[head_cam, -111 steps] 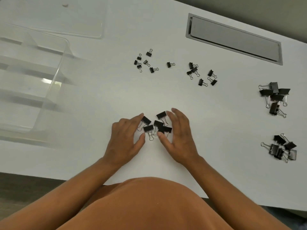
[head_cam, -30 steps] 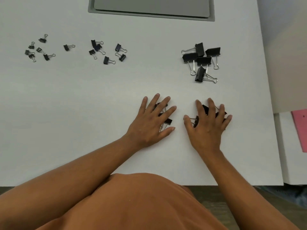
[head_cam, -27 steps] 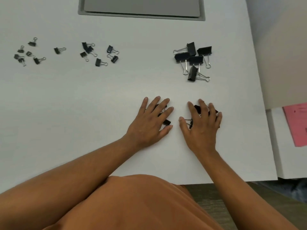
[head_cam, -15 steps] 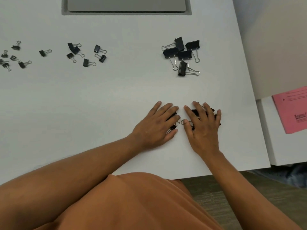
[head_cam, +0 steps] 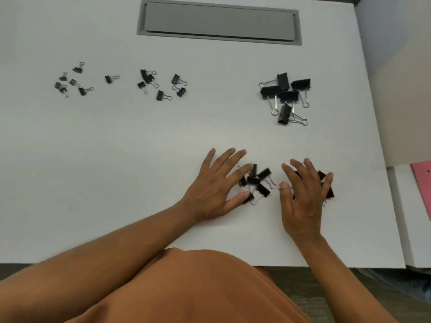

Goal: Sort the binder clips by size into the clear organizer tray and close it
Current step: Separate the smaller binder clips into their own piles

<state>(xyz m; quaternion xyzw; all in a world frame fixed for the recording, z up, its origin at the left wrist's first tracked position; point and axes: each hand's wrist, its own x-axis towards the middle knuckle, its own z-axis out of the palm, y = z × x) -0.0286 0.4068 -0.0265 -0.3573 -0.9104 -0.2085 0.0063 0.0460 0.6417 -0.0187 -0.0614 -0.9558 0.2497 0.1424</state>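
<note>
Black binder clips lie in groups on the white table [head_cam: 116, 159]. My left hand [head_cam: 217, 190] lies flat with spread fingers, its fingertips touching a pile of medium clips [head_cam: 257, 183]. My right hand [head_cam: 303, 194] rests flat with spread fingers over another pile of larger clips [head_cam: 326, 187], mostly hidden beneath it. A group of large clips [head_cam: 285, 96] sits at the far right. Small clips [head_cam: 161, 85] lie in the middle, and tiny clips [head_cam: 72, 80] at the far left. The clear organizer tray is out of view.
A grey recessed cable hatch [head_cam: 219, 22] runs along the table's far side. The table's right edge is close to my right hand; beyond it sits a lower white surface [head_cam: 405, 217] with a pink paper [head_cam: 423, 185]. My orange-clothed lap fills the bottom.
My hands have drawn slightly apart, and the medium pile now shows between them. My left hand's fingers have spread wider. The view shifted back to the left.
</note>
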